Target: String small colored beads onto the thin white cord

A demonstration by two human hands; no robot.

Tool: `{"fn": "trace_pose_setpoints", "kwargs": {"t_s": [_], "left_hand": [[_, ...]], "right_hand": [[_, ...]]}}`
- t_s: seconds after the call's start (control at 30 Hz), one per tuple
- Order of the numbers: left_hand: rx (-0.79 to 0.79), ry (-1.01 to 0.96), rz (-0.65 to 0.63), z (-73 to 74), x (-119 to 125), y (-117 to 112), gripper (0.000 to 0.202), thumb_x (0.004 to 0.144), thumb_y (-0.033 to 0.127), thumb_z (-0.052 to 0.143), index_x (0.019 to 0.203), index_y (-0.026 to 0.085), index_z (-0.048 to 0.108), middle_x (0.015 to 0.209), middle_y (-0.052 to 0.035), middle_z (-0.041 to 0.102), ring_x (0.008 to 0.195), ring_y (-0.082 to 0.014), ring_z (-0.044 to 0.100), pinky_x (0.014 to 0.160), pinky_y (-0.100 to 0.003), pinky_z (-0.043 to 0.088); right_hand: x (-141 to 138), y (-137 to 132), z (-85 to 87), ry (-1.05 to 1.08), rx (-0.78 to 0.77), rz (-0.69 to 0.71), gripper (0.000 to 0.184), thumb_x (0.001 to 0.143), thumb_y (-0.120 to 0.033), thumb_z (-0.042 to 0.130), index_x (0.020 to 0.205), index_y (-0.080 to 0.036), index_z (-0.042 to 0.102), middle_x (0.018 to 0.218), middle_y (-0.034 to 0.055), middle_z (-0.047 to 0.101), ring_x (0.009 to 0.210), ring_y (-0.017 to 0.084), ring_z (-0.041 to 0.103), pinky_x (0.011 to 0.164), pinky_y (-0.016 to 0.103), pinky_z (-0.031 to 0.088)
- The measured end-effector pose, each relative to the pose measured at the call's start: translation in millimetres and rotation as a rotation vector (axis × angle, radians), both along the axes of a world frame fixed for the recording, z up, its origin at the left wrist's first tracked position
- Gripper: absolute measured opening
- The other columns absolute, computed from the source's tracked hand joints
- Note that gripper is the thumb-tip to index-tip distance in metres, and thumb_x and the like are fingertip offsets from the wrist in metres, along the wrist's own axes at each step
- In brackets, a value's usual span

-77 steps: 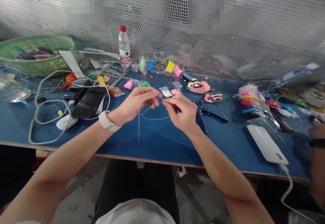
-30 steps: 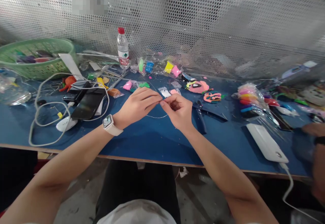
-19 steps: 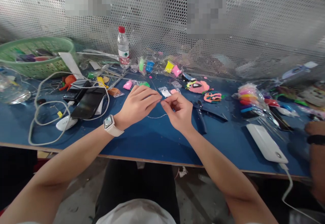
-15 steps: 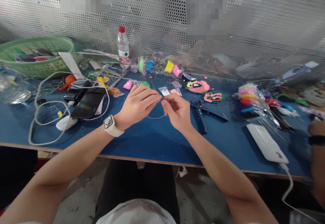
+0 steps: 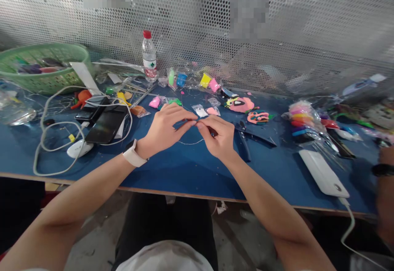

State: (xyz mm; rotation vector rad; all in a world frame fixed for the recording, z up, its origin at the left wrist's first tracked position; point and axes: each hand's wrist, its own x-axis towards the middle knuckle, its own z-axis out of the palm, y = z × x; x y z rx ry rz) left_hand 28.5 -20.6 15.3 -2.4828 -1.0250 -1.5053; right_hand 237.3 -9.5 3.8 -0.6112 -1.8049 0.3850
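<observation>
My left hand [image 5: 168, 124] and my right hand [image 5: 219, 135] meet fingertip to fingertip above the blue table. Both are closed in a pinch on a thin silvery wire [image 5: 191, 143], which sags in a curve below them. Its ends are hidden in the fingers. Just right of my right hand lie dark-handled pliers [image 5: 246, 137]. Beyond the fingers are small packets of white clay [image 5: 200, 110] and pale pink clay [image 5: 213, 111]. Two colourful clay figures, a fish-like one [image 5: 240, 104] and a striped one [image 5: 258, 117], rest behind the pliers.
A green basket [image 5: 70, 80], a phone [image 5: 106, 125] and looped white cable lie left. A water bottle [image 5: 149, 58] stands by the perforated metal wall. To the right are bagged coloured clay [image 5: 301, 117], a white power bank [image 5: 323, 172] and another person's arm [image 5: 386, 189].
My left thumb has come away from the fingers behind its tips, leaving a gap. My right hand has shifted slightly right. The wire loop still hangs between them.
</observation>
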Motion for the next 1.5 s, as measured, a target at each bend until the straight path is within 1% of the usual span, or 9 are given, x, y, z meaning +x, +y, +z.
{"fn": "trace_pose_setpoints", "kwargs": {"t_s": [0.17, 0.33, 0.5, 0.67, 0.8, 0.93, 1.1, 1.33, 1.5], "left_hand": [[0.122, 0.08, 0.07, -2.3, 0.3, 0.3, 0.017, 0.113, 0.026, 0.064, 0.104, 0.025, 0.078, 0.098, -0.0041, 0.082, 0.091, -0.022, 0.07, 0.087, -0.042, 0.05], [0.211, 0.102, 0.113, -4.7, -1.6, 1.0, 0.013, 0.112, 0.024, 0.063, 0.106, 0.026, 0.076, 0.098, -0.0035, 0.081, 0.09, -0.0227, 0.069, 0.086, -0.043, 0.048], [0.182, 0.087, 0.134, -5.9, -4.6, 2.3, 0.014, 0.111, 0.024, 0.063, 0.109, 0.027, 0.077, 0.101, -0.0042, 0.081, 0.092, -0.0234, 0.069, 0.089, -0.044, 0.049], [0.186, 0.075, 0.144, -5.5, -2.3, 2.2, 0.014, 0.112, 0.024, 0.063, 0.104, 0.025, 0.075, 0.1, -0.0038, 0.082, 0.089, -0.0223, 0.069, 0.088, -0.043, 0.048], [0.159, 0.082, 0.139, -5.1, -0.9, 1.3, 0.016, 0.113, 0.025, 0.062, 0.104, 0.025, 0.076, 0.101, -0.0045, 0.082, 0.091, -0.0224, 0.07, 0.09, -0.042, 0.05], [0.162, 0.087, 0.156, -6.0, -2.1, 1.8, 0.018, 0.114, 0.029, 0.061, 0.109, 0.026, 0.079, 0.107, -0.0059, 0.083, 0.095, -0.0224, 0.072, 0.091, -0.041, 0.053], [0.173, 0.073, 0.118, -7.6, -2.1, 2.0, 0.017, 0.115, 0.029, 0.063, 0.114, 0.026, 0.079, 0.109, -0.0057, 0.085, 0.095, -0.0213, 0.076, 0.089, -0.04, 0.056], [0.189, 0.087, 0.032, -2.8, -1.4, 0.0, 0.019, 0.116, 0.024, 0.06, 0.126, 0.021, 0.076, 0.116, -0.0083, 0.084, 0.1, -0.0191, 0.081, 0.085, -0.034, 0.059], [0.185, 0.107, -0.057, -2.1, -2.5, 2.1, 0.02, 0.116, 0.019, 0.056, 0.127, 0.021, 0.074, 0.116, -0.0082, 0.083, 0.099, -0.0183, 0.079, 0.083, -0.033, 0.056]], "right_hand": [[-4.3, 2.9, -2.9, 0.172, -0.385, 0.194, 0.038, 0.101, -0.058, 0.079, 0.087, -0.023, 0.074, 0.065, -0.0044, 0.061, 0.045, 0.009, 0.052, 0.042, 0.025, 0.04], [-7.2, 4.6, -0.3, 0.284, -0.454, 0.234, 0.041, 0.088, -0.058, 0.094, 0.086, -0.024, 0.071, 0.062, -0.0077, 0.057, 0.042, 0.008, 0.051, 0.04, 0.024, 0.041], [-6.5, 3.7, -2.3, 0.246, -0.386, 0.181, 0.039, 0.096, -0.061, 0.085, 0.095, -0.025, 0.073, 0.065, -0.0055, 0.061, 0.051, 0.011, 0.059, 0.048, 0.026, 0.05], [-7.4, 2.0, -5.5, 0.238, -0.294, 0.1, 0.03, 0.101, -0.052, 0.082, 0.096, -0.024, 0.072, 0.083, -0.0011, 0.069, 0.061, 0.011, 0.064, 0.055, 0.028, 0.055], [-7.3, 0.2, -5.7, 0.188, -0.257, 0.065, 0.027, 0.104, -0.05, 0.079, 0.098, -0.024, 0.071, 0.094, 0.0017, 0.069, 0.065, 0.012, 0.067, 0.053, 0.027, 0.054], [-5.5, -2.9, -4.7, 0.128, -0.235, 0.05, 0.025, 0.108, -0.048, 0.074, 0.099, -0.024, 0.069, 0.089, 0.0012, 0.068, 0.06, 0.011, 0.062, 0.05, 0.027, 0.049], [-2.2, -6.4, -1.3, 0.017, 0.017, -0.095, 0.021, 0.109, -0.041, 0.071, 0.095, -0.025, 0.071, 0.087, 0.0025, 0.071, 0.052, 0.01, 0.047, 0.049, 0.031, 0.045], [5.0, -4.2, -0.3, -0.059, 0.222, -0.111, 0.007, 0.107, -0.026, 0.072, 0.1, -0.027, 0.072, 0.093, 0.0034, 0.076, 0.054, 0.012, 0.049, 0.05, 0.032, 0.043], [8.4, -1.9, -2.3, -0.117, 0.249, -0.114, 0.007, 0.108, -0.025, 0.069, 0.102, -0.027, 0.072, 0.096, 0.0037, 0.077, 0.056, 0.013, 0.053, 0.052, 0.033, 0.046]]}}
